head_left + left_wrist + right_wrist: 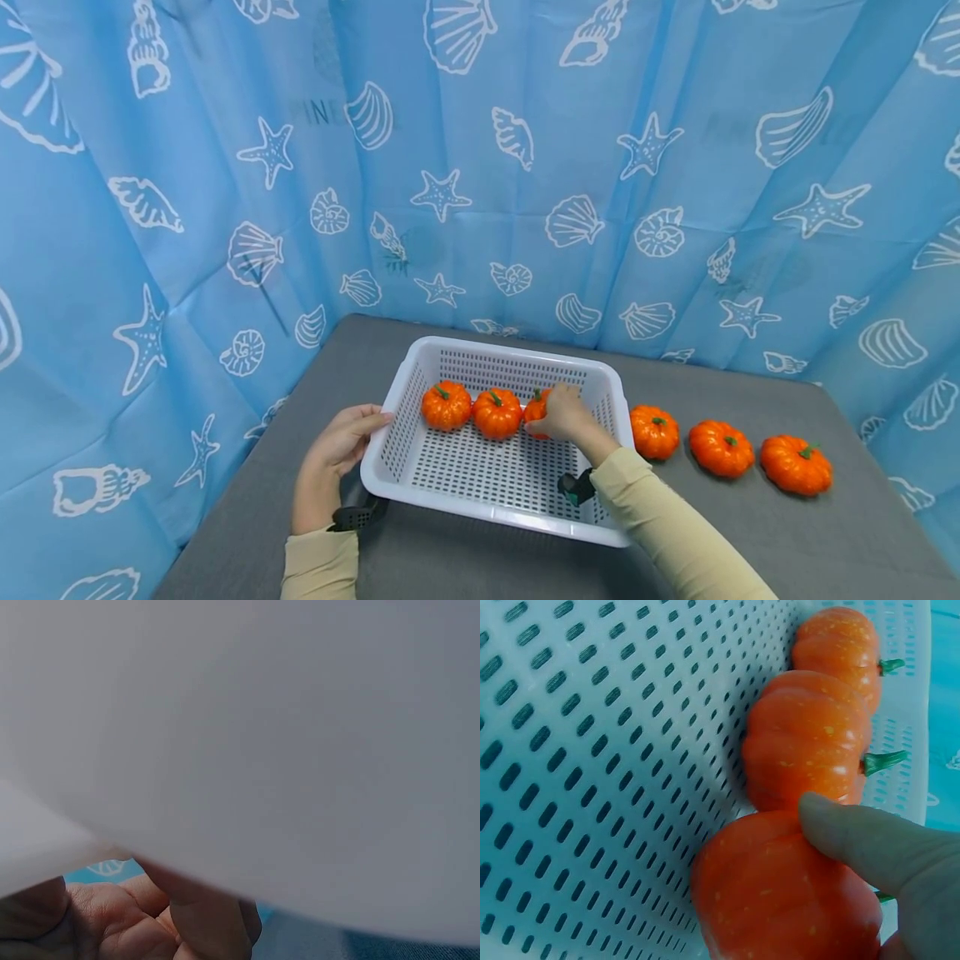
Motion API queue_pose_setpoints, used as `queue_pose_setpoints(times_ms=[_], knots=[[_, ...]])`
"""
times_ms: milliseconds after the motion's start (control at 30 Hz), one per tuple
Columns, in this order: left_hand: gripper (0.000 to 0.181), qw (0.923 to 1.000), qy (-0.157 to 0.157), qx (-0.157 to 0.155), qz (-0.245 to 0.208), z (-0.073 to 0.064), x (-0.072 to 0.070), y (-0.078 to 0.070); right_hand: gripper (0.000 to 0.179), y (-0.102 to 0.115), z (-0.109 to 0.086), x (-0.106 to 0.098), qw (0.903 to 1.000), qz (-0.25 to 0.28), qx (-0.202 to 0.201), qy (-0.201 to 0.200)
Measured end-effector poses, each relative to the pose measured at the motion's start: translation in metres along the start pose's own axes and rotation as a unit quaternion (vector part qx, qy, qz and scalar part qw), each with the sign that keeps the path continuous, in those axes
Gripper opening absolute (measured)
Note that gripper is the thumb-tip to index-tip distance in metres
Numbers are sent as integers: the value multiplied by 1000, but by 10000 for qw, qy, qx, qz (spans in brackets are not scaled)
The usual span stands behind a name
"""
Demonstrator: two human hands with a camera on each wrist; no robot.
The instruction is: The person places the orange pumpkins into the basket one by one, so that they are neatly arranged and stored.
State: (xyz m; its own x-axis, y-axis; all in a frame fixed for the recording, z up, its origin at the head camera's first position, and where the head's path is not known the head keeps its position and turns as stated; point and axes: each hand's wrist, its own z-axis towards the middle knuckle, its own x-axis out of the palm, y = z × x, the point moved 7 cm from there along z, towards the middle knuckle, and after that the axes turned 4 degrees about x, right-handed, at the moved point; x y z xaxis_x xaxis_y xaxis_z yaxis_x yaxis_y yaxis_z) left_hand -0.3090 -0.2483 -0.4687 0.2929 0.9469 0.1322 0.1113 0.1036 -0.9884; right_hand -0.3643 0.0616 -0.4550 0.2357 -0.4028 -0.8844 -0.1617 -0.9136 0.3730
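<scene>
A white perforated plastic basket point(502, 518) stands on the grey table with three small orange pumpkins in a row inside it. My right hand point(567, 414) reaches over the basket and grips the rightmost pumpkin point(536, 408); in the right wrist view the thumb point(855, 832) lies across that pumpkin point(780, 892). The middle pumpkin point(497, 414) and the left pumpkin point(446, 406) sit beside it, green stems showing. At the basket's left rim, my left hand point(345, 437) holds the edge with thumb on top. The basket's blurred wall point(262, 750) fills most of the left wrist view.
Right of the basket, three more pumpkins lie in a row on the table: a near one point(655, 432), a middle one point(722, 448) and a far-right one point(797, 465). A blue shell-patterned curtain point(480, 192) hangs behind the grey table point(862, 542).
</scene>
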Motion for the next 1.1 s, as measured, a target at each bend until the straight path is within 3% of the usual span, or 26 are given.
queue_pose_setpoints(times_ms=[267,433,600,833,1100], knots=[[47,10000,-4,-21,63,3,-3,1,81,2,3,2,9989,-453,-112,-37],[48,10000,43,-28,58,3,-1,2,62,-3,3,0,9944,-979,-379,105],[48,10000,20,-54,57,2,-1,2,51,-15,5,1,9958,-801,-246,355],[50,9999,-22,-85,49,2,0,3,58,-21,4,-1,9976,-410,45,556],[51,9999,-59,-103,98,1,-1,3,51,-24,4,-6,9977,-433,85,510]])
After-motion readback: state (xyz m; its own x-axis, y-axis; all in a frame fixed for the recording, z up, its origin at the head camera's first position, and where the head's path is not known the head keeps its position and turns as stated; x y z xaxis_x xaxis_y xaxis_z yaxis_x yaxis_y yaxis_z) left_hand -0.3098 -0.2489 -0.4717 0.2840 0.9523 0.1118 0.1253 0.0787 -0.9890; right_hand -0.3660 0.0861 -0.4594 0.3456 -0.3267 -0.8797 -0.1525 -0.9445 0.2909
